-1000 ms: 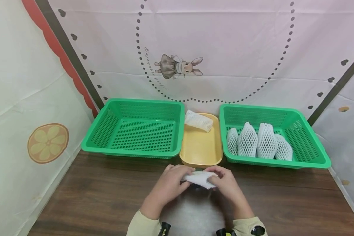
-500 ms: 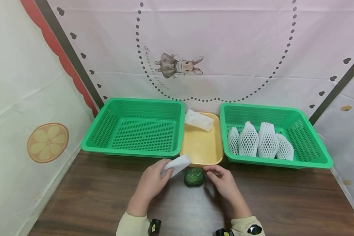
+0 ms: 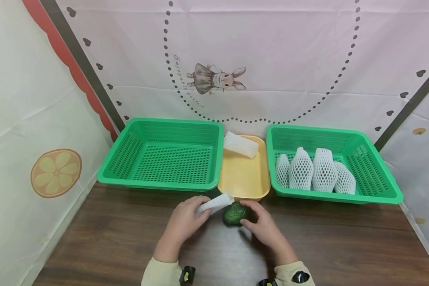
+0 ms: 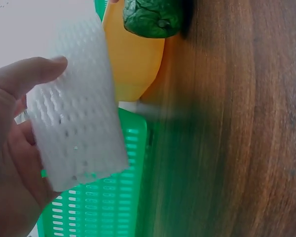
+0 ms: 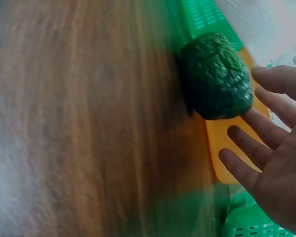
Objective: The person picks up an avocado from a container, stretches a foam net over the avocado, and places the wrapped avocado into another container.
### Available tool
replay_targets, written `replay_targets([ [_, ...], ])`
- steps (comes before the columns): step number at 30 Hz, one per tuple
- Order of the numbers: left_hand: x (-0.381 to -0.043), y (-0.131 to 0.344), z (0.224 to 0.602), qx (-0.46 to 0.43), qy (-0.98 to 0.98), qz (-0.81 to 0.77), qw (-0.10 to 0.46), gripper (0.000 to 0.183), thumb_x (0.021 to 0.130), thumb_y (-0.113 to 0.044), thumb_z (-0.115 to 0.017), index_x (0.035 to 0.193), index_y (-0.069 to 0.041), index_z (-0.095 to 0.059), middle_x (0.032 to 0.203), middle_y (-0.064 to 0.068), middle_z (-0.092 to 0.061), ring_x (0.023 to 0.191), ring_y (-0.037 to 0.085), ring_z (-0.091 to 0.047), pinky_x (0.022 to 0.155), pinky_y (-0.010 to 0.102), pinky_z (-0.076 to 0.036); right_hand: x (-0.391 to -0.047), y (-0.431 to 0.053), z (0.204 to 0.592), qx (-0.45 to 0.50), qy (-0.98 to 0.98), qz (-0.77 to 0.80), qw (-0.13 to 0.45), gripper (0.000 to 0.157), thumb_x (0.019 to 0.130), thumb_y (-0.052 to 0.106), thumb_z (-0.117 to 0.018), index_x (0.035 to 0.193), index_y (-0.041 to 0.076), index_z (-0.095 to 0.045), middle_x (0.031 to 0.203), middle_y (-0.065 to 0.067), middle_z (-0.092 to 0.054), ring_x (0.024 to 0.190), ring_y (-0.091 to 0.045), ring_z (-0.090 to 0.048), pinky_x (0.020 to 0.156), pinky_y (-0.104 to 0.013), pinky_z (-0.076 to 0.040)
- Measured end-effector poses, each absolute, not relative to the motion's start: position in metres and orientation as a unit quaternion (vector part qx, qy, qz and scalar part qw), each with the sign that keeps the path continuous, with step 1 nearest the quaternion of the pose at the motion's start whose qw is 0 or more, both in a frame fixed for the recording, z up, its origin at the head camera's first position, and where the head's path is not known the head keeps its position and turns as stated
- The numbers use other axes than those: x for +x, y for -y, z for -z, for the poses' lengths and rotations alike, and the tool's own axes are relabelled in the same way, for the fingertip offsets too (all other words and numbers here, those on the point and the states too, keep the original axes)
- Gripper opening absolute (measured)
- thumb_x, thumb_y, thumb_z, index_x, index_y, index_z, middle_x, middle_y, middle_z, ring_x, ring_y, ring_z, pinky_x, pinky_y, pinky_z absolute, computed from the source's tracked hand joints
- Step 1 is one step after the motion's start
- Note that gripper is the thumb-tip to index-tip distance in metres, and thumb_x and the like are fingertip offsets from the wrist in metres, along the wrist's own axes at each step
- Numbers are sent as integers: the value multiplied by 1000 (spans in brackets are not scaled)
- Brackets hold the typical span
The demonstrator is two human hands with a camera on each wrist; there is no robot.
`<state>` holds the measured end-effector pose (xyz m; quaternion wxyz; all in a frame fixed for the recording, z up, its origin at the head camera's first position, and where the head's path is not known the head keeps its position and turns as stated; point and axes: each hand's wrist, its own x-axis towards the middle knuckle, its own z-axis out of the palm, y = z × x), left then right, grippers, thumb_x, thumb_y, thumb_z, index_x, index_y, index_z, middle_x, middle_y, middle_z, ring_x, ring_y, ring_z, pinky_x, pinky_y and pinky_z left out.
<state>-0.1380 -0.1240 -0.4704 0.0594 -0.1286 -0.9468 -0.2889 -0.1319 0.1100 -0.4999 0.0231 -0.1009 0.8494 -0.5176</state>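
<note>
In my left hand (image 3: pixel 187 217) I grip a flattened white foam net sleeve (image 4: pixel 81 113), with the thumb across its near face. The sleeve slants up to the right, its far end close to a dark green, wrinkled avocado (image 3: pixel 234 213). The avocado lies on the wooden table, just in front of the yellow tray (image 3: pixel 244 178). My right hand (image 3: pixel 262 226) reaches in from the right with spread, lightly bent fingers, the fingertips right at the avocado's side. In the right wrist view the avocado (image 5: pixel 217 76) sits beyond the fingertips, not enclosed by them.
Another white foam net sleeve (image 3: pixel 240 145) lies at the back of the yellow tray. On the left stands a green basket (image 3: pixel 161 185) with nothing in it. The right green basket (image 3: pixel 375 198) holds several netted items (image 3: pixel 300 171). A printed cloth (image 3: pixel 293 47) hangs behind.
The left hand has drawn the foam sleeve away to the left, uncovering the avocado. The right hand let go of the sleeve, then moved left to the avocado's side.
</note>
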Motion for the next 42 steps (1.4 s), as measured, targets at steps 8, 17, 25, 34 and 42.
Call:
replay_targets([
  [8,-135,124,469,-115,945,306,35,36,83,-31,-69,115,-20,-56,93,4,-67,78,21,-58,67,37,-45,-133,-105,504,-105,-874,475,13,57,68,0,-79,120,7,-57,118,-12,-49,112,-31,-47,93,-49,-37],
  [17,-136,124,469,-127,893,429,-55,68,74,-36,-77,131,-21,-42,105,1,-63,91,15,-60,72,35,-47,-135,-97,507,-39,-894,444,41,51,73,21,-79,115,8,-56,116,-12,-56,110,-32,-50,92,-49,-38],
  [25,-137,123,470,-156,878,450,-52,77,69,-19,-83,135,-16,-43,104,3,-59,92,17,-56,75,38,-47,-134,-100,506,-45,-870,489,48,46,72,15,-79,111,9,-57,112,-9,-55,103,-27,-52,87,-45,-43],
  [34,-136,122,471,-175,888,424,-16,56,70,-19,-81,121,-14,-57,110,-1,-55,93,14,-53,81,40,-45,-126,-122,478,-60,-812,579,35,45,75,4,-74,116,8,-58,111,-9,-48,97,-24,-54,81,-39,-46],
  [42,-134,116,470,-204,909,364,-16,54,74,-21,-78,123,-21,-56,110,-3,-63,91,13,-58,78,39,-47,-122,-137,448,-60,-745,664,-7,48,81,-6,-62,127,1,-49,121,-11,-40,99,-24,-53,77,-28,-48],
])
